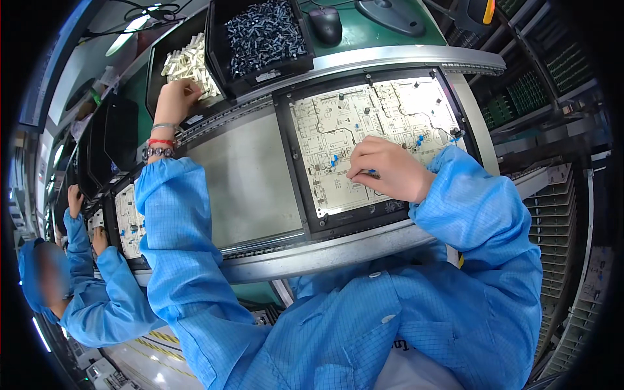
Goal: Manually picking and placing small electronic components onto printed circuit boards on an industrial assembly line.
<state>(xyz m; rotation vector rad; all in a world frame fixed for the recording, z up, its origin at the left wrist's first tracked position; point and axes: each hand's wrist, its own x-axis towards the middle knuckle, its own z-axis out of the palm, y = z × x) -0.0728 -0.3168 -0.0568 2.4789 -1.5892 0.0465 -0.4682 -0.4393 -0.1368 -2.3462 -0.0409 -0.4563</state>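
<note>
My left hand (178, 103) reaches into a black bin (155, 81) of small white plastic parts (193, 60), fingers curled together at the near side of the pile. Whatever it pinches is hidden. Over a pale printed circuit board (335, 120) in a black frame (294, 156), my right hand (390, 170) is closed, thumb and index finger together low over the surface. A bit of blue shows between its fingers; I cannot tell whether it is held or sits on the board. Blue components (335, 160) stand on the board near that hand, with a few dark ones farther off.
Beside the white parts is a black bin of dark small parts (265, 38). A mouse (325, 26) lies behind the metal conveyor rail (364, 58). At left, a co-worker (97, 292) in blue handles another board (129, 218). Racks (552, 234) stand at right.
</note>
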